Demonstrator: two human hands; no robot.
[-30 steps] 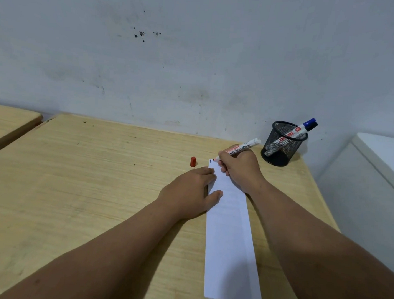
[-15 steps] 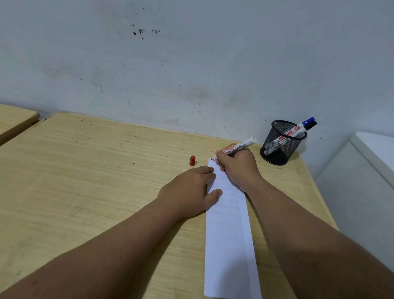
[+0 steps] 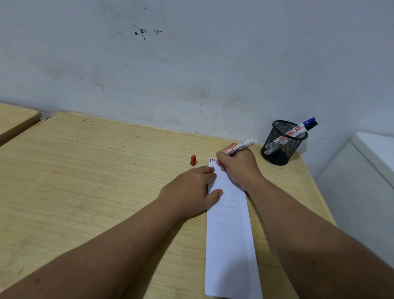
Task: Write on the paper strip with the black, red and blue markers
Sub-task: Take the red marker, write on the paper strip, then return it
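The paper strip's [image 3: 229, 230] far end is hidden under the right hand [image 3: 239, 168], clamped on the red marker [image 3: 236, 148], label partly readable: "marker". The left hand [image 3: 189, 189] is pressed flat, fingers apart, at nine o'clock.

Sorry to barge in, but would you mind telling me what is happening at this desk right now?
A person is writing at the far end of a paper strip on the desk. The right hand holds the red marker, its tip on the top left corner, where a small dark mark shows. The left hand presses the strip flat. The red cap stands on the desk beside the strip. The blue marker and another sit in the mesh cup.
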